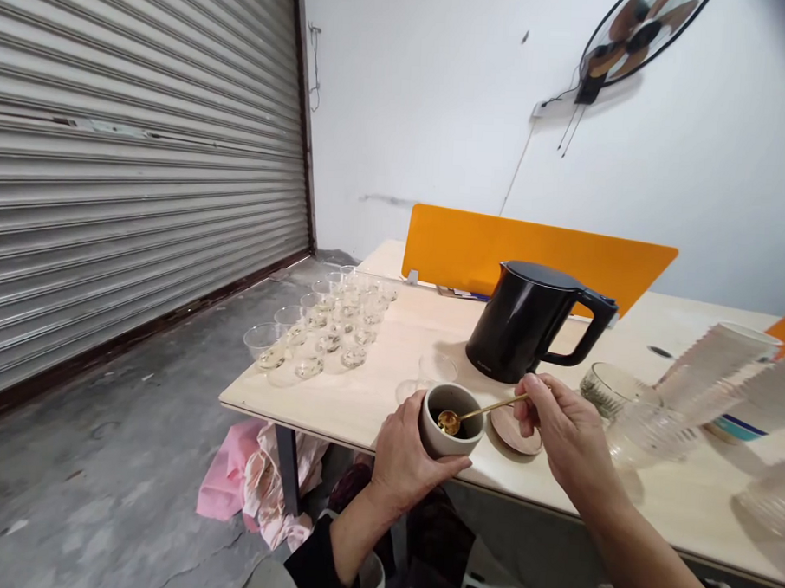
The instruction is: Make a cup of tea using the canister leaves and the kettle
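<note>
My left hand [406,455] is wrapped round a small off-white cup [449,446], holding it above the table's front edge. Dark contents show inside the cup. Between the fingers of my right hand [565,432] is the thin handle of a gold spoon [475,413], whose bowl is inside the cup's mouth. A round saucer [515,431] lies on the table below the spoon handle, partly covered by my right hand. Just behind the cup stands a clear glass cup [437,367]. The black electric kettle [520,321] stands beyond my right hand, its handle pointing right.
Several clear footed glasses [308,358] crowd the table's left end. On the right are a patterned glass bowl [613,389], stacked clear cups [650,435] and tall stacks of plastic cups [711,369]. An orange divider [531,248] crosses behind the kettle. Pink cloth [228,477] lies under the table.
</note>
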### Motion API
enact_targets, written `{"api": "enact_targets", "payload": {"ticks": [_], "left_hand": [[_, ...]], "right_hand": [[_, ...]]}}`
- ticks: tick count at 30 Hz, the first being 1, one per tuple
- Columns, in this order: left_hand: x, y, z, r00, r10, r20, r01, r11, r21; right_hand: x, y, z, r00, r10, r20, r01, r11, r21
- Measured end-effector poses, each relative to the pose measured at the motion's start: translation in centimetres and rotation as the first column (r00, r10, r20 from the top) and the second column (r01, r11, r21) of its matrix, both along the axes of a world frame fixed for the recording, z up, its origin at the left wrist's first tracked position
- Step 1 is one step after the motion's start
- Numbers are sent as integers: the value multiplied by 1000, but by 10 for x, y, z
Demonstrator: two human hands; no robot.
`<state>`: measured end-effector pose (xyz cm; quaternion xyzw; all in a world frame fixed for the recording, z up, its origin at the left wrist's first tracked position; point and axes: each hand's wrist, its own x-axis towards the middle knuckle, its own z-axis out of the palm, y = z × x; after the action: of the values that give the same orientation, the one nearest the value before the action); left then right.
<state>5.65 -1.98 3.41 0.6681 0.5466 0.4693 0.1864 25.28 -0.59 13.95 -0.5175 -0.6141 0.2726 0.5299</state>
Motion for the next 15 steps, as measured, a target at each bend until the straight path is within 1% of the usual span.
{"api": "enact_targets", "payload": {"ticks": [3,6,12,15], "left_hand": [[0,1,-3,1000,6,-8,-5,1000,8],[-1,2,-5,1000,10,-13,-10,1000,8],[0,2,-7,999,20,-30,-19,999,39],[-1,2,-6,999,18,-31,-16,999,39]], "right_hand": [[8,5,-4,993,-4,-120,5,1000,7],[8,6,-5,983,-2,-185,2,1000,-2],[5,8,-6,975,-27,-222,28,1000,0],[5,7,-7,979,-21,-201,24,1000,11]]}}
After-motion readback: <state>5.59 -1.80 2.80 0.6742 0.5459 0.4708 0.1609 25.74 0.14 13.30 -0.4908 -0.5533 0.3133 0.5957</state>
